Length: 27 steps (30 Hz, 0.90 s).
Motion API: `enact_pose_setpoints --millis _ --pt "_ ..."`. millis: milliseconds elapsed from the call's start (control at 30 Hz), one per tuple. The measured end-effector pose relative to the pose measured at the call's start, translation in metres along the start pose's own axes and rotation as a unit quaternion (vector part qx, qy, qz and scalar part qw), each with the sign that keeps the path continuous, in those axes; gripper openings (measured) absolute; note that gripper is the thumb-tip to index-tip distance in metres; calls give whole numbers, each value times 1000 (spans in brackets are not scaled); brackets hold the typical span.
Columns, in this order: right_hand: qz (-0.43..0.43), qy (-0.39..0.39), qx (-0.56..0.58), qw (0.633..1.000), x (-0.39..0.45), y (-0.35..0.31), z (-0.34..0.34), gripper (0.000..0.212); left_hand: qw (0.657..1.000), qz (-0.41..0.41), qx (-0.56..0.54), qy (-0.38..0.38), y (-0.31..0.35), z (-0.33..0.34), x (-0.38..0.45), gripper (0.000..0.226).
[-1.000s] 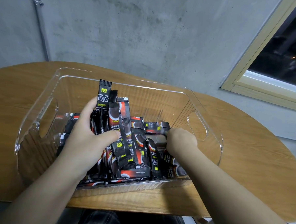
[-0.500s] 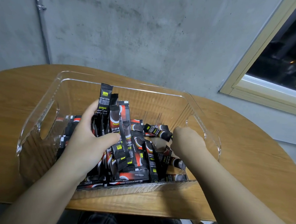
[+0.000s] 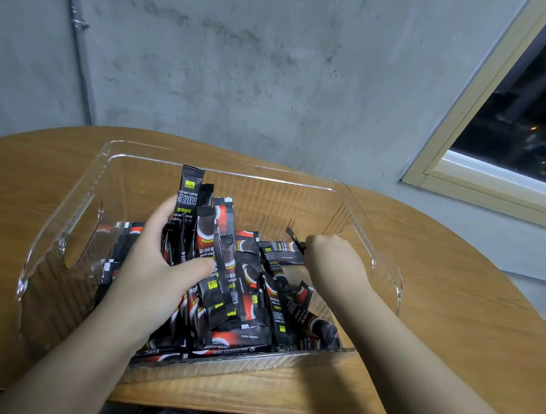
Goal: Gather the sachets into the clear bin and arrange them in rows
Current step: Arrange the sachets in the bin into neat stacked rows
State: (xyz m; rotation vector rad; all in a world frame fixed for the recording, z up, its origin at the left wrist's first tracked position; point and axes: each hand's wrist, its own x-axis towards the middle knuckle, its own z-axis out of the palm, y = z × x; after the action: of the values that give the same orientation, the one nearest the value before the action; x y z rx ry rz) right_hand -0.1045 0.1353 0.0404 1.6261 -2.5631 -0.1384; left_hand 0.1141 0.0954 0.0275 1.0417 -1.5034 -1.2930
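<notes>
A clear plastic bin [image 3: 385, 276] with cut-out handles stands on the wooden table and holds several black-and-red coffee sachets in a loose heap [image 3: 253, 313]. My left hand [image 3: 155, 264] grips a bundle of upright sachets [image 3: 201, 222] in the bin's middle, thumb across their front. My right hand [image 3: 332, 257] is inside the bin near its right wall, fingers curled away from the camera and pinching one sachet [image 3: 295, 239] whose dark end sticks out to the left.
The oval wooden table [image 3: 452, 263] stands against a grey concrete wall. A window with a pale frame [image 3: 476, 173] is at the right. The bin's left part [image 3: 82, 260] holds only a few flat sachets.
My right hand has risen from the heap toward the bin's right wall, lifting one sachet. The left hand keeps its grip on the upright bundle.
</notes>
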Motion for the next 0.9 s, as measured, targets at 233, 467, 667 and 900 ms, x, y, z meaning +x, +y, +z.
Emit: enact_pose_setpoints --millis 233,467,667,900 --pt "-65 -34 -18 997 23 -16 11 18 1000 8 -4 -2 0 0 0 84" --pt "-20 -48 167 985 27 -13 28 33 1000 8 -7 4 -1 0 0 83" --pt "-6 -110 192 975 26 -16 29 32 1000 9 -6 3 -4 0 3 84" --pt "-10 -107 127 986 30 -12 30 17 1000 11 -8 -3 -5 -2 2 83"
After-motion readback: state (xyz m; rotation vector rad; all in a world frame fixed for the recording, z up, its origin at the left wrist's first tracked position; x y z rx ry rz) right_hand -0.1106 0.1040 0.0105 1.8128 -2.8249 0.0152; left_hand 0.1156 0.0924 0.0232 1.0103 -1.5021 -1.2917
